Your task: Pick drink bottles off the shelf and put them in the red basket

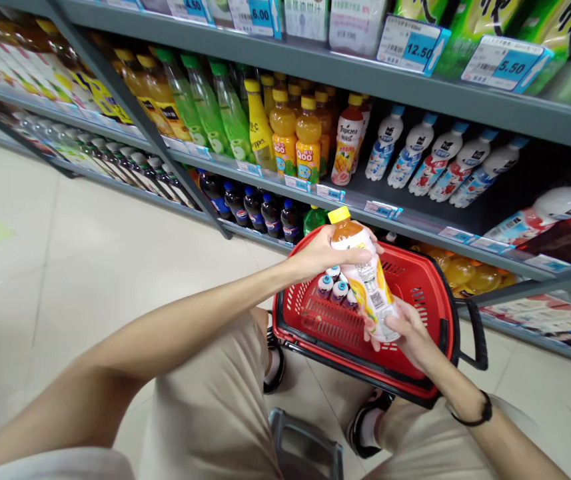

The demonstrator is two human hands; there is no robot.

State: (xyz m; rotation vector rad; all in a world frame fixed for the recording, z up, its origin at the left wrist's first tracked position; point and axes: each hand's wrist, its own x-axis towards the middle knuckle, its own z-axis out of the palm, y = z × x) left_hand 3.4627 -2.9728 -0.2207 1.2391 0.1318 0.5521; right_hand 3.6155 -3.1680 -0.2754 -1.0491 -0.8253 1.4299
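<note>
A juice bottle [370, 287] with a yellow cap and a white, fruit-printed label is held tilted above the red shopping basket [415, 333]. My left hand [325, 250] is wrapped round its upper part below the cap, the thumb lying across the label. Round the bottle's lower end closes my right hand [408, 327], its fingertips showing underneath. Several small bottles with blue-and-white caps [332, 287] stand inside the basket at the left, partly covered by the held bottle.
Shelves [285, 167] ahead carry Qoo bottles [308, 143], a Tropicana bottle [348, 140], white blue-capped bottles [420, 153] and Pepsi bottles [270, 213]. The basket's black handle [478, 333] sticks out right. Between my feet is a grey stool [305, 440].
</note>
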